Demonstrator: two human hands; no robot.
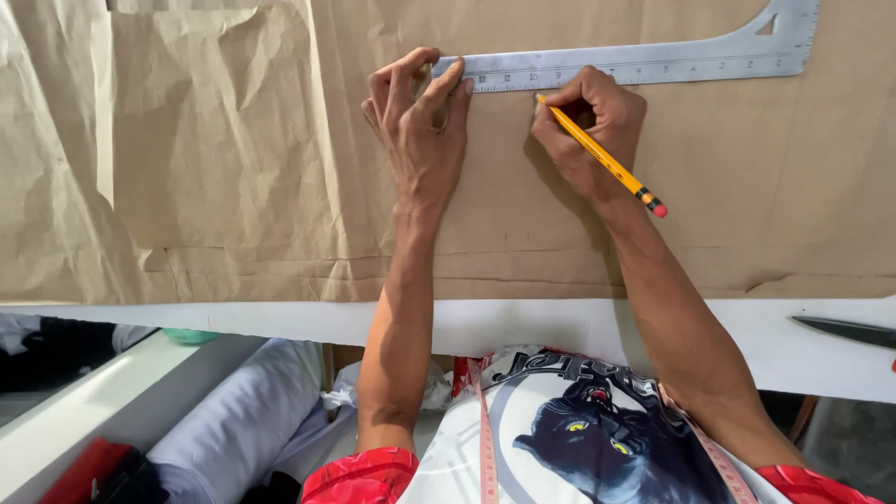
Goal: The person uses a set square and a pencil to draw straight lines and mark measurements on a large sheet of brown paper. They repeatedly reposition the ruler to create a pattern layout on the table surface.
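A long metal ruler (653,63) with a curved right end lies across brown pattern paper (215,168). My left hand (420,117) presses down on the ruler's left end with spread fingers. Just to its right, my right hand (593,126) grips a yellow pencil (607,161) with a red eraser. The pencil tip touches the paper at the ruler's lower edge.
The creased brown paper covers a white table whose near edge (523,327) runs across the view. Dark scissor blades (849,329) lie on the table at the far right. A pink measuring tape (486,439) hangs over my shirt. Rolled white fabric (243,411) sits below left.
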